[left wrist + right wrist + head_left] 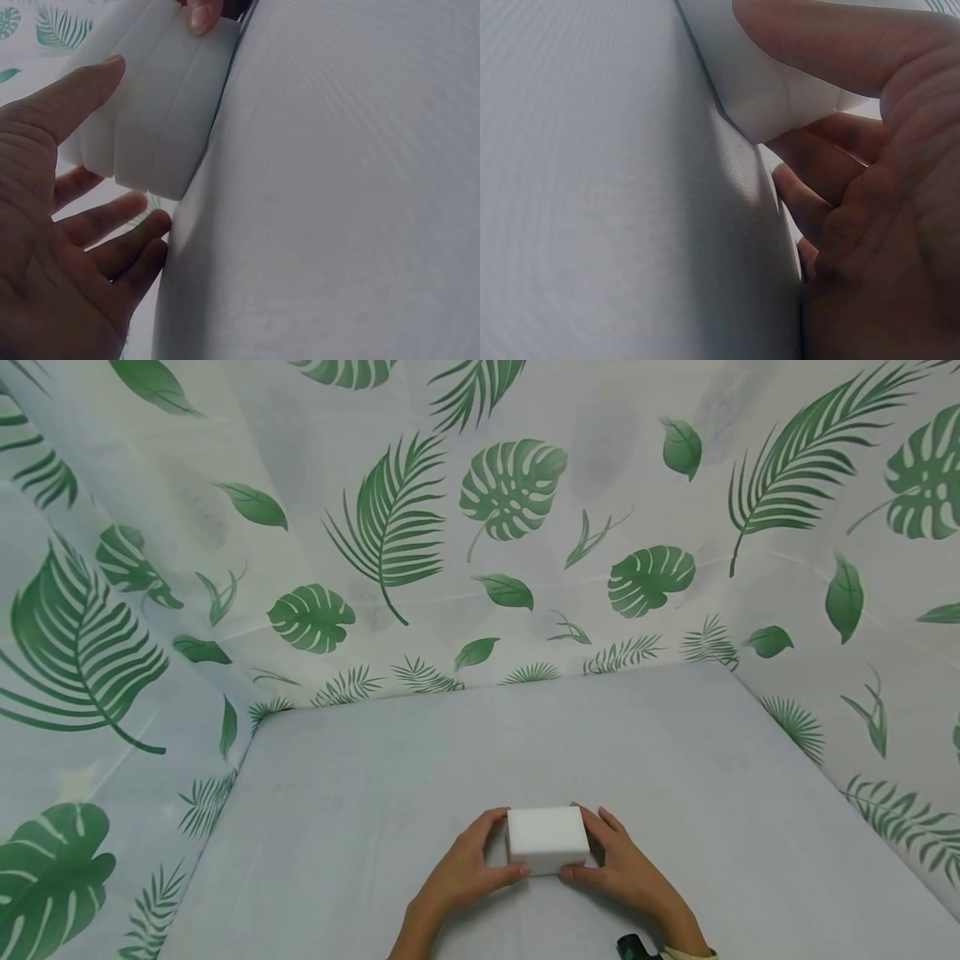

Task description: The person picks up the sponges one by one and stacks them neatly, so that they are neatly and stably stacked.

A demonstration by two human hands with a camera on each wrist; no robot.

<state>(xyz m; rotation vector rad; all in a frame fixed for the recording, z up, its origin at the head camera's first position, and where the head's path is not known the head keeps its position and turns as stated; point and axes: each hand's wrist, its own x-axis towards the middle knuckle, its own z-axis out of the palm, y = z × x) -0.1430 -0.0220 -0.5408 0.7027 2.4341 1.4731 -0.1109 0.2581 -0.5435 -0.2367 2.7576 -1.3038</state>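
A stack of white, block-shaped sponges [548, 832] stands on the table, squared up into one neat block. The left wrist view shows several layers [154, 105] with thin seams between them. My left hand [467, 867] grips the stack's left side, thumb on the near face and a finger at the far corner. From the right, my right hand [621, 865] holds it the same way, its thumb [817, 37] across the near face. The other fingers of the left hand [67, 240] spread beside the stack, off it. The stack's far face is hidden.
A pale grey-white cloth covers the table [360, 793]. Behind and at both sides hangs a white curtain [420, 635] printed with green leaves. A small black object [633, 947] shows at the right wrist, near the bottom edge.
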